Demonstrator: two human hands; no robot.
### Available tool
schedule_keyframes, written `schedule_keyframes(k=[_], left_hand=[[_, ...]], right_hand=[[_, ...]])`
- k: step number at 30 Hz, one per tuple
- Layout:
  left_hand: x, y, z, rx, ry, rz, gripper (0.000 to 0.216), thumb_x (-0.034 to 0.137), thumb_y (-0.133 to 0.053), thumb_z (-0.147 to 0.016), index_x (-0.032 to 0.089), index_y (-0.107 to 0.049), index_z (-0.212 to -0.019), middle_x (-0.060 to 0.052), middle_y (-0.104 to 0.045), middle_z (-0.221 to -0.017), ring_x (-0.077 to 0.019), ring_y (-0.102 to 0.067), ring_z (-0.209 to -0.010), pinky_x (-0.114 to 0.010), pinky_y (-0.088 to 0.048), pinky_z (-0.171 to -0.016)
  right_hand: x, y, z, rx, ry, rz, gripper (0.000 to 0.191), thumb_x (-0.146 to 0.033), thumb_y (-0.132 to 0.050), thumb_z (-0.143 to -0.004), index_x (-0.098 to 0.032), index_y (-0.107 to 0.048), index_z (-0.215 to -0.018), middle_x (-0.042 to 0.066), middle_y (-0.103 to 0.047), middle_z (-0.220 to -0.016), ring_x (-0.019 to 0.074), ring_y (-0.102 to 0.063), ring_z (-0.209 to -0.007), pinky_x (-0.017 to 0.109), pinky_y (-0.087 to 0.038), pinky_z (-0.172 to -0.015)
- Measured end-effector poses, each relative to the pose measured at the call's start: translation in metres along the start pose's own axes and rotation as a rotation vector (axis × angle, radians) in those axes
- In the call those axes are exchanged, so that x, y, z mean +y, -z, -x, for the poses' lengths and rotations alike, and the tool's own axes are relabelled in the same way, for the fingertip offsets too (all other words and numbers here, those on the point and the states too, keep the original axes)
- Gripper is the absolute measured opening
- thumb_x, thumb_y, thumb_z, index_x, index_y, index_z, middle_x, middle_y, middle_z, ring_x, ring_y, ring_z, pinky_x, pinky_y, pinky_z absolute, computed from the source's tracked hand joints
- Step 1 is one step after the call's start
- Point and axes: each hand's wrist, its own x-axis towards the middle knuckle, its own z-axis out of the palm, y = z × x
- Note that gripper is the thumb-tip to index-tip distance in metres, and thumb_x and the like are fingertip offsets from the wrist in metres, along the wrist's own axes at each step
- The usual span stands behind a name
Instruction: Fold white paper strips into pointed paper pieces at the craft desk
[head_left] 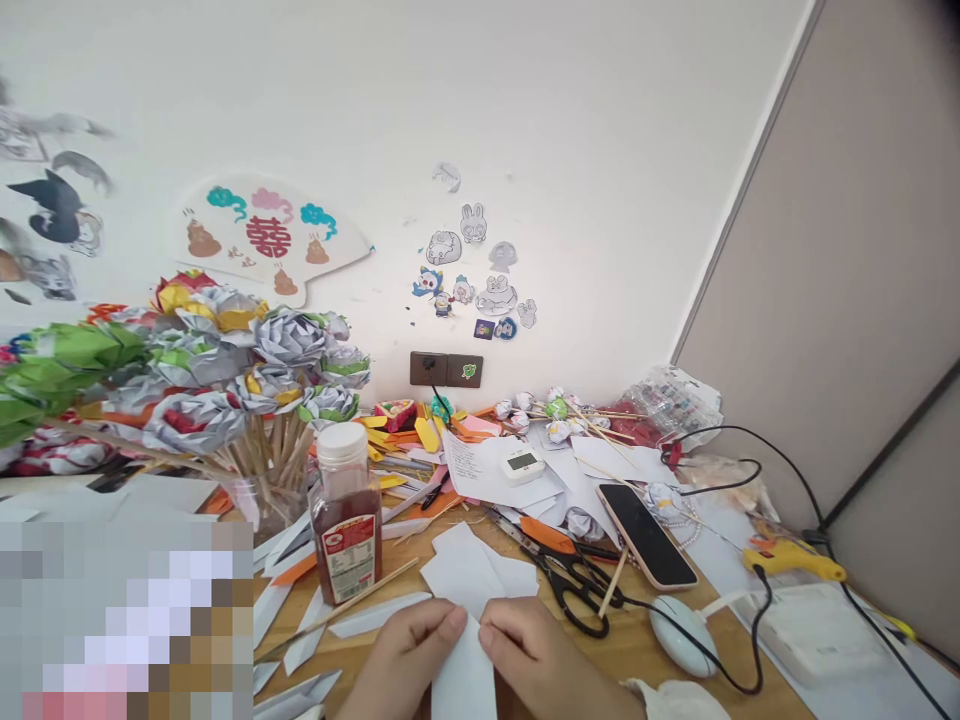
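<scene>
Low in the middle of the view, my left hand and my right hand pinch a strip of white paper by its two long edges. Both thumbs press on top of it and the other fingers curl underneath. Just beyond my fingertips lie overlapping white paper pieces on the wooden table. Whether they join the strip cannot be made out. Folded white paper strips lie to the left of my left hand. Black-handled scissors rest past my right hand.
A jar with a white lid stands at left, before a bunch of paper flowers on sticks. A phone, a pale blue mouse-shaped device, a yellow glue gun and black cords lie at right. A timer sits among paper scraps.
</scene>
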Motion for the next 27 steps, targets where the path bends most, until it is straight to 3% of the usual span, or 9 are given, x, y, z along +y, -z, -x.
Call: schedule_keyframes(k=[6,13,17,27], left_hand=[[0.001,-0.001,0.001,0.008,-0.074,0.023,0.023,0.039,-0.056,-0.067,0.016,-0.056,-0.066,0.001,-0.052,-0.063,-0.0159,-0.048,-0.065,-0.024,-0.038,-0.061],[0.000,0.006,-0.003,0.138,-0.108,0.016,0.027,0.042,-0.057,-0.066,0.016,-0.056,-0.060,0.004,-0.049,-0.055,-0.0124,-0.044,-0.055,-0.021,-0.035,-0.051],[-0.002,0.009,-0.006,0.199,-0.096,0.098,0.031,0.048,-0.057,-0.065,0.017,-0.054,-0.060,0.005,-0.048,-0.051,-0.0110,-0.043,-0.049,-0.020,-0.034,-0.046],[0.000,0.010,-0.005,0.347,-0.110,0.187,0.031,0.049,-0.061,-0.061,0.019,-0.052,-0.059,0.007,-0.051,-0.047,-0.0100,-0.044,-0.044,-0.018,-0.035,-0.041]], right_hand=[[0.004,-0.005,-0.002,0.015,0.020,0.059,0.029,-0.009,-0.040,-0.074,-0.018,-0.025,-0.051,-0.007,-0.028,-0.048,0.0078,-0.031,-0.048,0.021,-0.021,-0.046],[0.005,-0.001,-0.004,0.106,-0.057,-0.097,0.028,-0.023,-0.041,-0.082,-0.018,-0.035,-0.055,-0.006,-0.035,-0.052,0.0089,-0.034,-0.051,0.020,-0.024,-0.047],[0.005,0.002,-0.004,0.081,-0.073,-0.240,0.030,-0.034,-0.038,-0.086,-0.017,-0.042,-0.061,-0.004,-0.040,-0.054,0.0098,-0.039,-0.052,0.020,-0.028,-0.047],[0.001,0.001,-0.002,0.043,-0.099,-0.313,0.031,-0.035,-0.038,-0.087,-0.017,-0.045,-0.062,-0.004,-0.042,-0.054,0.0098,-0.043,-0.050,0.019,-0.030,-0.047]])
